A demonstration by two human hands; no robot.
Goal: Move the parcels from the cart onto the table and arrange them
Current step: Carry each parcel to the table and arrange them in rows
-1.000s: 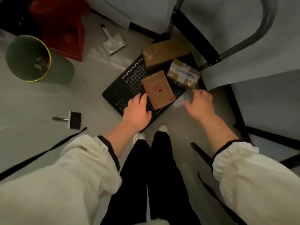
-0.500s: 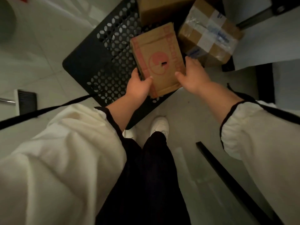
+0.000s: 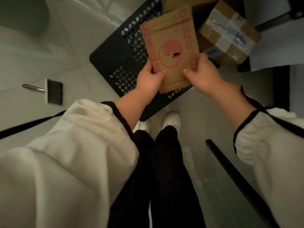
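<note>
Directly ahead of both hands lies the black perforated cart (image 3: 115, 63), low on the floor, its deck running out beyond the fingertips. Two parcels sit on it. A taped box (image 3: 230, 35) is just beyond and to the outside of the right hand, and a third parcel (image 3: 177, 2) lies farther out, cut off by the frame edge.

Between the hands is the flat parcel (image 3: 171, 46), a thin cardboard mailer with a red round mark. Its long axis points away from the person, leaning a little to the right at the far end. Both hands hold its near short end, so nearly all its length reaches out past them over the deck. It looks to be lifted clear of the cart, though I cannot be sure of that.

The left hand (image 3: 148, 81) grips the near left corner, with its thumb (image 3: 162, 73) on the top face and its fingers hidden beneath. The right hand (image 3: 203, 74) grips the near right edge the same way, thumb (image 3: 187, 71) on top. Neither hand is nearer than the other.

With so much parcel beyond the grip, the far end will likely want to droop on the carry. I cannot tell from this view where the table stands.
</note>
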